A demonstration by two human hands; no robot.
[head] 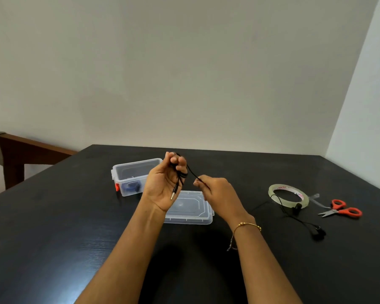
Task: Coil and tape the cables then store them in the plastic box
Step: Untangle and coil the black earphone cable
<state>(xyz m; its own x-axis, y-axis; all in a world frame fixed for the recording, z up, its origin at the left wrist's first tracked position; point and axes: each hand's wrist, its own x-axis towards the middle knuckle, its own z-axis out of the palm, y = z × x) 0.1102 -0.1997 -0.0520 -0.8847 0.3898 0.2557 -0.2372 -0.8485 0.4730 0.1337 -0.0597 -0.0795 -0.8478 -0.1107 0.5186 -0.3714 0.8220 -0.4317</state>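
Room: plain pale walls fill the top half of the frame; a brown wooden chair (15,154) stands at the left edge.
Table: black table (53,227) with a fine wood grain, filling the lower half.
Left hand: the left hand (162,185) is raised at the middle, palm toward the person, fingers curled round loops of a thin black cable (180,176). A silver plug (173,194) hangs down over the palm.
Right hand: the right hand (217,194), just right of the left one, pinches the same cable, which runs tight between the two hands. A gold bracelet (248,226) is on the wrist.
Box: clear plastic box (136,176) sits open left of the hands, with something blue and dark inside.
Lid: clear lid (189,209) lies flat below the hands.
Tape: clear tape roll (289,195) lies flat at the right. It has red writing, too small to read.
Earphones: black earphones (316,232) lie by the roll, their wire crossing over it.
Scissors: orange-handled scissors (342,210) lie at the far right.
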